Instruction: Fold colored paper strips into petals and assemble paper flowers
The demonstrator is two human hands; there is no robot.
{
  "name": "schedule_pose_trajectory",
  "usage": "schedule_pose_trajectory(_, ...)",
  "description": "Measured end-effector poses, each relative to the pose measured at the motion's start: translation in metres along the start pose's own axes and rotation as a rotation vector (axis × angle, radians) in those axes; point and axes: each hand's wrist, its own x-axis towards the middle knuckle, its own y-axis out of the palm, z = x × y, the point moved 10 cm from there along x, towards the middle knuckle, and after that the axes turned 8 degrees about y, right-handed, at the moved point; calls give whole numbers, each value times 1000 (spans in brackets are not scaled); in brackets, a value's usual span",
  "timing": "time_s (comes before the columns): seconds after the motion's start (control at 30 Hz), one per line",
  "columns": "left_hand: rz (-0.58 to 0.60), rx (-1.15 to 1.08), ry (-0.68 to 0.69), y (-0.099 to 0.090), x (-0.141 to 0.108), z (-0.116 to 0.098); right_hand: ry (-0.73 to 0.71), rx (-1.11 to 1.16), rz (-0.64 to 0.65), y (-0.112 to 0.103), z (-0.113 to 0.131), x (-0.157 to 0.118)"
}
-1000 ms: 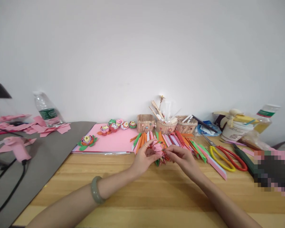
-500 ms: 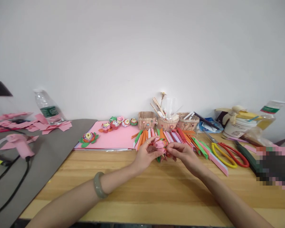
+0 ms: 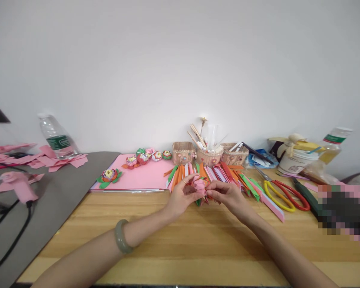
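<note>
Between my hands, above the wooden table (image 3: 156,256), is a pink folded-paper flower (image 3: 199,184) with some green and orange low on it. My left hand (image 3: 181,196) is closed around its left side, thumb below and fingers behind. With thumb and fingertips pinched, my right hand (image 3: 226,197) grips the flower's right edge. The fingers hide much of its underside. Just behind it lie folded paper strips (image 3: 252,188) in orange, green, red, white and pink, fanned out in a row.
Finished paper flowers (image 3: 109,176) rest on pink paper sheets (image 3: 144,176) at left. Small baskets (image 3: 183,154) stand by the wall. Scissors (image 3: 277,192) and a paper cup (image 3: 297,163) are at right. A pink glue gun (image 3: 20,186) and a bottle (image 3: 58,140) are far left.
The whole view has shifted slightly, so things sit a little further left. Both hands stay on the pink flower, with the right fingertips moved slightly in against its edge.
</note>
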Motion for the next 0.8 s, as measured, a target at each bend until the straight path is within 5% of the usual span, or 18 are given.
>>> schedule_pose_trajectory(0.8,-1,-40,-9,0,0,2,19,60,34,3,3,-2)
